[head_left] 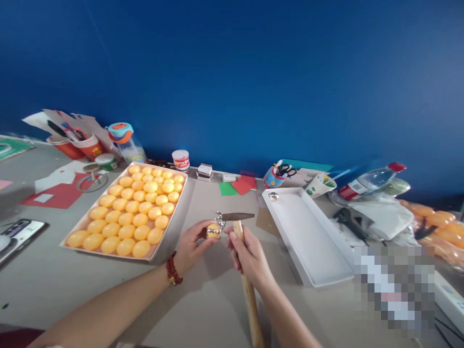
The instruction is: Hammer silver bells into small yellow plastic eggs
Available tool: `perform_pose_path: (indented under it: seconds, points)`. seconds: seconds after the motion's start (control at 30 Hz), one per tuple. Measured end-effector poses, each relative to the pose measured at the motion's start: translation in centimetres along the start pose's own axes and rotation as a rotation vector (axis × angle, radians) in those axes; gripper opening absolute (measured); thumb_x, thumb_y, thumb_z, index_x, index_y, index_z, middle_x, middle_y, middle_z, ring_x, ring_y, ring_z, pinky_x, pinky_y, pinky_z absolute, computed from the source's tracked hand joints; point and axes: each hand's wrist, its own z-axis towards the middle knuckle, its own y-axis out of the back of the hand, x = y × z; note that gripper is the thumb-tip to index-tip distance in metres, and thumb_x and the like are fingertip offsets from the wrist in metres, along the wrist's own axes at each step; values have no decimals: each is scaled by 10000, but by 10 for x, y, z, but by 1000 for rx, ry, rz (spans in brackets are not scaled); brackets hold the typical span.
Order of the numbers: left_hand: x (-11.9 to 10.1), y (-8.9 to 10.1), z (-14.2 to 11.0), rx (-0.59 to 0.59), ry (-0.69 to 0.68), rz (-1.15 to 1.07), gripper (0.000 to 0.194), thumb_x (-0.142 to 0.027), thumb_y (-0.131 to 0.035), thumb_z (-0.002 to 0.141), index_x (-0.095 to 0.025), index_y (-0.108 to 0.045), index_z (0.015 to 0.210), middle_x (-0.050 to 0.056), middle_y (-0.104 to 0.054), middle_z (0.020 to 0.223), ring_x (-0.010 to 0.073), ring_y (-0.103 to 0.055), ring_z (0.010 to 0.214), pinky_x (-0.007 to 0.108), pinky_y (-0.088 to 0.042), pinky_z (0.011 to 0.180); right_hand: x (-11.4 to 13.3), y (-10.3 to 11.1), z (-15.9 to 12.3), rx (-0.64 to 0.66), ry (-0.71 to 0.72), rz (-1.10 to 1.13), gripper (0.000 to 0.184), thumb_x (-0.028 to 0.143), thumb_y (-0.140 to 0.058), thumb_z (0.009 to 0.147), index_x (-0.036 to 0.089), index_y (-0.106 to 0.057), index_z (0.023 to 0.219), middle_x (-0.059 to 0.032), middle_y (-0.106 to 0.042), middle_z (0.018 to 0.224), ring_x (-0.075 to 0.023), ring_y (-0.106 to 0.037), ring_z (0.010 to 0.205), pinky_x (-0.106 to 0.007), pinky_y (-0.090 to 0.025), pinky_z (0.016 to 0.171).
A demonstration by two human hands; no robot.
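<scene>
My left hand (194, 244) pinches an orange ball (213, 230), like a table-tennis ball, between thumb and fingers. Small shiny silver beads (220, 220) sit across the ball and cluster at its upper right. A red beaded bracelet circles my left wrist. Close to the right of the ball, my right hand (250, 251) is closed around the wooden handle of a hammer (249, 302), just below its dark metal head. The thumb crosses over the handle, and the fingertips show on its left side. The handle runs down past the bottom edge of view.
At left stands a box (155, 256) of orange balls. A long white tray (308, 237) at right holds one silver piece. Behind are a small tub (181, 160), coloured paper, and a cup (274, 179) with scissors. A plastic bottle (369, 182) and bagged orange balls lie far right.
</scene>
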Motion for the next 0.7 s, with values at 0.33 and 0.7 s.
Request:
perform_pose_path:
  seconds: [0.33,0.7]
  points:
    - [4,3,2,-14,27,-69,343,-349,-643,857,-195,-606,1161,69,-702,1043,178,-693,816,304,-589,751,27,9,-17,5,288,-685,203,326,-419,960,214,-585,997,-88,-730,910,-226,-688,743,-284,-485,645]
    - [1,2,2,-25,1,-73,343,-360,-631,866,-185,-603,1160,83,-708,1052,187,-703,805,315,-594,752,19,11,-14,13,335,-809,250,327,-400,963,214,-622,991,-102,-719,832,-247,-704,750,-282,-507,636]
